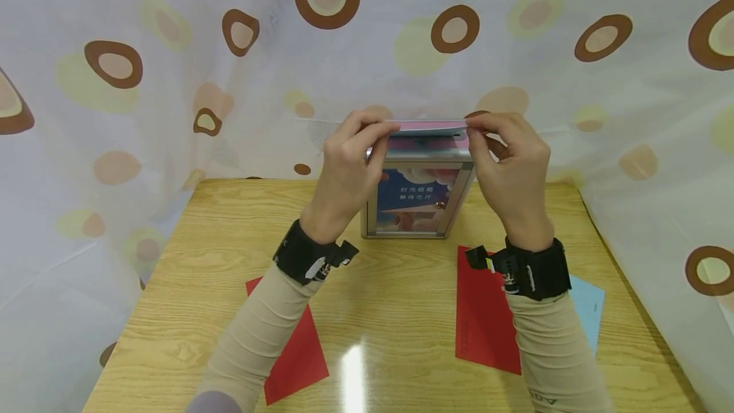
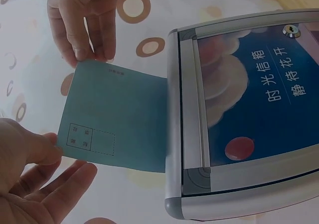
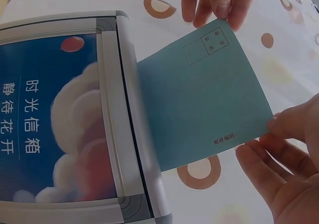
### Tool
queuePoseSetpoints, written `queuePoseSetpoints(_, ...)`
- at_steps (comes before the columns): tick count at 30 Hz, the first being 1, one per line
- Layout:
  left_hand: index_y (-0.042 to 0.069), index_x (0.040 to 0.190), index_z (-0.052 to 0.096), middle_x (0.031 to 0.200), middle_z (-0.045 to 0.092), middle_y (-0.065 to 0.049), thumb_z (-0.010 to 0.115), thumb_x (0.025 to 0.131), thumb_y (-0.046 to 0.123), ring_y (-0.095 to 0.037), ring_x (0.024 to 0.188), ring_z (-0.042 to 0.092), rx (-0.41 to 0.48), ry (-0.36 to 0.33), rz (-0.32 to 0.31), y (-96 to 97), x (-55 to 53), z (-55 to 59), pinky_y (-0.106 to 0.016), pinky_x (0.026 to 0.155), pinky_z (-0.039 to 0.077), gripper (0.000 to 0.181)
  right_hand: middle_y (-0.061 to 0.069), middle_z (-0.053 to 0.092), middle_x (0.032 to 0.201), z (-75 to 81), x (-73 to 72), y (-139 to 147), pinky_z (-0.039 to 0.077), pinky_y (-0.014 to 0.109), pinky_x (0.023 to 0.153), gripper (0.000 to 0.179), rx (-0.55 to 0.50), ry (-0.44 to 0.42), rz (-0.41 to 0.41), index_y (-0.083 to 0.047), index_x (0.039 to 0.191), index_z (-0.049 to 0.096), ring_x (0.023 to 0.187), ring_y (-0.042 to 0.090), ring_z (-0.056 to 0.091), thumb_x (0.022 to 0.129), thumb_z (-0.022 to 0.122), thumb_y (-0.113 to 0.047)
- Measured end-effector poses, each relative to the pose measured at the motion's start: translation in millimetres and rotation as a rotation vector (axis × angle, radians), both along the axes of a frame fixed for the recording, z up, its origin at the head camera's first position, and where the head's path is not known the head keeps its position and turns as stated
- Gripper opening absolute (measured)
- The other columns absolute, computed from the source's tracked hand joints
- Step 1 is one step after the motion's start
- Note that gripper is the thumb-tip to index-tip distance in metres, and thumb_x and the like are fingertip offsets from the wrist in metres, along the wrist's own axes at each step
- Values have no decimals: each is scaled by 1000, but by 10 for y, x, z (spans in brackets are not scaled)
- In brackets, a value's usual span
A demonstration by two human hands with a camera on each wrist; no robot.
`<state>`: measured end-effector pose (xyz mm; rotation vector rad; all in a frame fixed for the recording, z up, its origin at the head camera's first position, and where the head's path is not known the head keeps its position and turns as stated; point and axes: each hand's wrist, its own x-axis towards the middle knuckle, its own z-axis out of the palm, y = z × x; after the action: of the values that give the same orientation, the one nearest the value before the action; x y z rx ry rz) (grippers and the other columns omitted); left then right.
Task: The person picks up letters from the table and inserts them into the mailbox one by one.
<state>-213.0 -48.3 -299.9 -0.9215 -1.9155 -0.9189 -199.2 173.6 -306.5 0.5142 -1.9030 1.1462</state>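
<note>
Nearest, a beige sleeve (image 1: pixel 246 336); then, left to right: the left hand (image 1: pixel 350 171) pinching one corner of a blue envelope (image 2: pixel 114 109), held at a letterbox's (image 1: pixel 415 199) top, lower edge hidden; the right hand (image 1: pixel 513 177) pinching the opposite corner.

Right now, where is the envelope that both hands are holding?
In the head view, the envelope is above and slightly right of centre, pinched by the left hand and the right hand, at the top of the mailbox.
</note>
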Motion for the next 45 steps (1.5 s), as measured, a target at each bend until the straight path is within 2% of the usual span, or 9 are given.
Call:
queuePoseSetpoints(7, -3, 104, 71, 102, 62, -18, 53, 97, 0, -22, 89, 61, -7, -11, 20, -16, -17, -19, -29, 69, 52, 19, 12, 69, 101, -41, -37, -25, 55, 20, 83, 14, 3, 0, 12, -1, 100, 73, 91, 19, 64, 89, 65, 2)
queuePoseSetpoints(11, -3, 105, 71, 102, 62, -18, 53, 97, 0, -20, 81, 57, -10, -20, 23, -23, -26, -39, -31, 63, 47, 20, 11, 69, 101, -55, -44, -36, 55, 20, 83, 14, 13, 7, 6, -2, 100, 73, 91, 18, 65, 90, 64, 0)
queuePoseSetpoints(16, -4, 106, 70, 102, 62, -18, 54, 96, -1, -20, 77, 55, -11, -32, 22, -26, -48, -72, -31, 61, 46, 20, 10, 68, 101, -81, -59, -34, 55, 21, 83, 14, 15, -8, 2, -3, 102, 73, 92, 18, 65, 91, 64, -2)
queuePoseSetpoints(23, -4, 109, 69, 102, 61, -18, 57, 95, -1, -20, 85, 58, -22, -65, 17, -43, -61, -120, -30, 71, 52, 19, 18, 66, 101, -125, -77, -37, 55, 24, 85, 16, 48, -32, 3, 2, 104, 72, 93, 20, 64, 91, 62, 1)
queuePoseSetpoints(32, -4, 113, 67, 106, 60, -18, 58, 95, 3, -22, 91, 58, -29, -116, 24, -43, -61, -157, -31, 75, 51, 21, 23, 66, 99, -15, 32, -159, 56, 27, 85, 17, 12, -74, -18, 7, 104, 70, 92, 31, 64, 90, 60, 6)
queuePoseSetpoints(38, -4, 115, 66, 110, 58, -19, 59, 95, 5, -23, 94, 57, -39, -157, 46, -52, -67, -177, -32, 78, 51, 23, 21, 67, 103, -126, -73, -100, 57, 32, 85, 19, 42, -82, -2, 5, 107, 70, 96, 27, 65, 90, 63, 4)
queuePoseSetpoints(45, -2, 118, 65, 114, 59, -18, 60, 94, 6, -24, 103, 57, -65, -184, 76, -61, -76, -201, -32, 90, 51, 25, 17, 70, 106, -235, -154, -43, 57, 39, 85, 20, 107, -50, -27, -1, 110, 72, 95, 27, 65, 91, 65, -4)
